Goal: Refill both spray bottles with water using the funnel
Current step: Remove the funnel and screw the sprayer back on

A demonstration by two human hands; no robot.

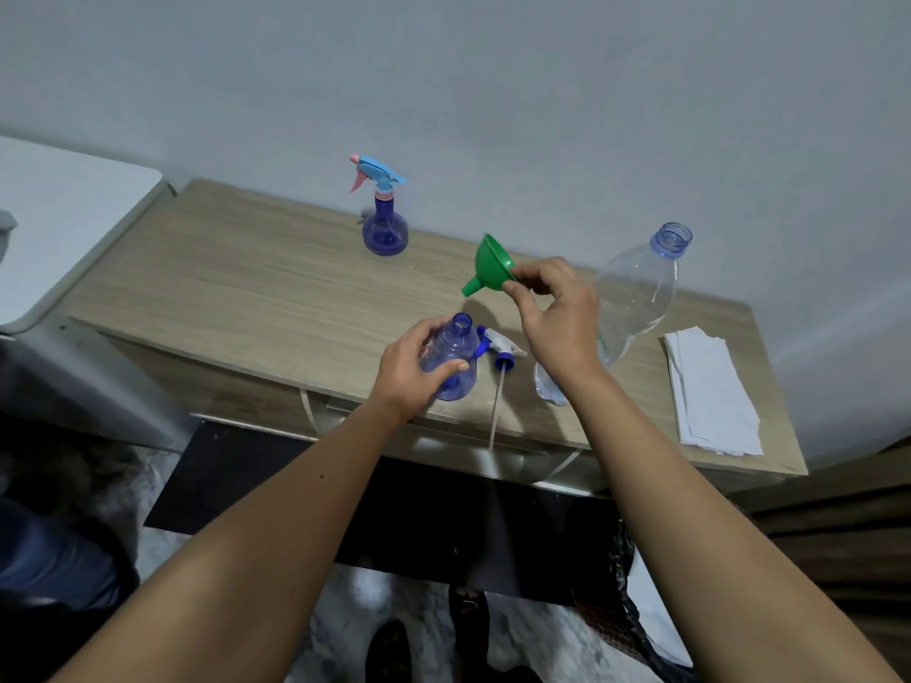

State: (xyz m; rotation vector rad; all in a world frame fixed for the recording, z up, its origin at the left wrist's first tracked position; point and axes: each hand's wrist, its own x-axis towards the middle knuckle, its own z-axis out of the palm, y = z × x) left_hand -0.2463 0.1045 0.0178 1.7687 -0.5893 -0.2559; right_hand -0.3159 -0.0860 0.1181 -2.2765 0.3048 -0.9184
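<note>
left hand (413, 369): fingers and thumb wrapped round the open spray bottle (454, 356), holding it upright near the front edge of the wooden cabinet top (246, 298).
open spray bottle: blue translucent, neck uncapped, mouth facing up. Can't tell the water level (looks near empty at best).
right hand (554, 315): pinches the rim of the green funnel (489, 266) between thumb and fingertips, held in the air above the cabinet top.
green funnel: tilted, spout pointing down-left toward the open bottle's mouth, still apart from it, up and to the right of the neck.
spray head (498, 345): white and blue trigger unit lying on the cabinet top just right of the open bottle, its dip tube (496, 406) running toward the front edge and overhanging it.
second spray bottle (385, 224): blue body, light-blue and pink trigger head still screwed on, standing upright near the wall at the back, well apart from both hands.
water bottle (636, 293): large clear plastic bottle, cap off, bluish neck, standing right of the right hand; lower part hidden behind that wrist. Looks mostly empty, water level unclear.
folded paper towels (710, 391): white stack lying flat at the right end of the cabinet top, near the water bottle.
wall (493, 91): plain pale grey behind the cabinet.
</note>
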